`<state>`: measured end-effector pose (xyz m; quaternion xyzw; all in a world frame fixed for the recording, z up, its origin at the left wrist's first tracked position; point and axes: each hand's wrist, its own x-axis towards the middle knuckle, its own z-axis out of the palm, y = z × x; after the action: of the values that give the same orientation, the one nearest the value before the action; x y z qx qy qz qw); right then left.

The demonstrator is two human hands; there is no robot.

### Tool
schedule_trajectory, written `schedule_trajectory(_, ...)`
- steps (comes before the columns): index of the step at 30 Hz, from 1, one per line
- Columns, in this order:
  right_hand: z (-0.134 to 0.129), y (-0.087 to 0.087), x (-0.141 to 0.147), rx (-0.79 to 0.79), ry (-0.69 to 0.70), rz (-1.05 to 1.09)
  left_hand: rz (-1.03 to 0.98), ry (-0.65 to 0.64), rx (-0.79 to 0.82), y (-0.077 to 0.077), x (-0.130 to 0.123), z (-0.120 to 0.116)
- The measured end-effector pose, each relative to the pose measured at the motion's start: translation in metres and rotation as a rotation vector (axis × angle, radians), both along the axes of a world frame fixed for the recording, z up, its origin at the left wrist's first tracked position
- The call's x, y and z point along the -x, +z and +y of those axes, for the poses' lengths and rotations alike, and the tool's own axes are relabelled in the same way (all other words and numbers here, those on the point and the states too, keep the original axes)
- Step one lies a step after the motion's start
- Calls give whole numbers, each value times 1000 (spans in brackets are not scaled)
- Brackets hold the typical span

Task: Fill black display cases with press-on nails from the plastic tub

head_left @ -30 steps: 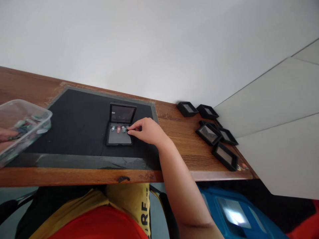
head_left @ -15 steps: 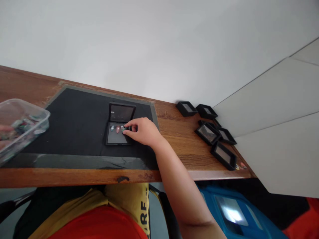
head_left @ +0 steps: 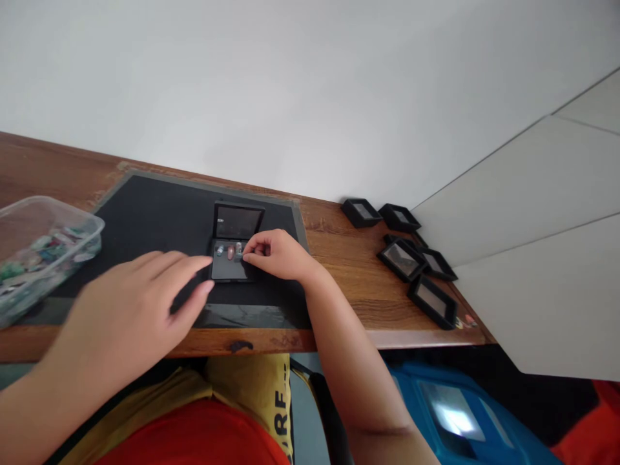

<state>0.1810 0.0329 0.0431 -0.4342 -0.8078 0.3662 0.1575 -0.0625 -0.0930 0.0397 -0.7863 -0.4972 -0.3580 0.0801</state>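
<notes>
A small black hinged case (head_left: 231, 280) lies on the black mat with its lid (head_left: 238, 221) raised. Inside it is a row of small glossy pieces that look like false nails, among them a pinkish one (head_left: 231, 252) and a pale one (head_left: 219, 250). At the right end of that row my right hand (head_left: 276, 255) has thumb and forefinger closed together; anything between them is too small or hidden to make out. My left hand (head_left: 155, 294), partly blurred, reaches toward the case's left edge, thumb and fingers apart, holding nothing.
A clear plastic tub (head_left: 92, 226) of mixed small colourful pieces stands at the left, partly on the black mat (head_left: 145, 219). Several black window-lidded boxes (head_left: 433, 300) rest on the wooden table at right. Below the table's edge is a blue object (head_left: 484, 413).
My left hand has come out of the plastic tub and moved right to the case, its fingers now empty. My right hand stays at the row, shifted slightly.
</notes>
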Motion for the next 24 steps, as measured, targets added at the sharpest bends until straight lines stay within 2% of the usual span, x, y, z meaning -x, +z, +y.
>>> schedule_trajectory(3, 2, 2, -2, 194, 30, 243, 172, -5, -75, -14, -31, 26)
schedule_trajectory(6, 0, 7, -1, 359, 18, 439, 106, -33, -120, -22, -42, 40)
schedule_trajectory(9, -4, 12, 0, 456, 24, 475, -3, -65, -202, -23, -42, 43)
schedule_trajectory(15, -8, 15, 1, 620, 77, 554, -97, -119, -338, -23, -39, 45)
schedule_trajectory(24, -6, 10, 3, 718, 91, 625, -259, -117, -358, -23, -42, 48)
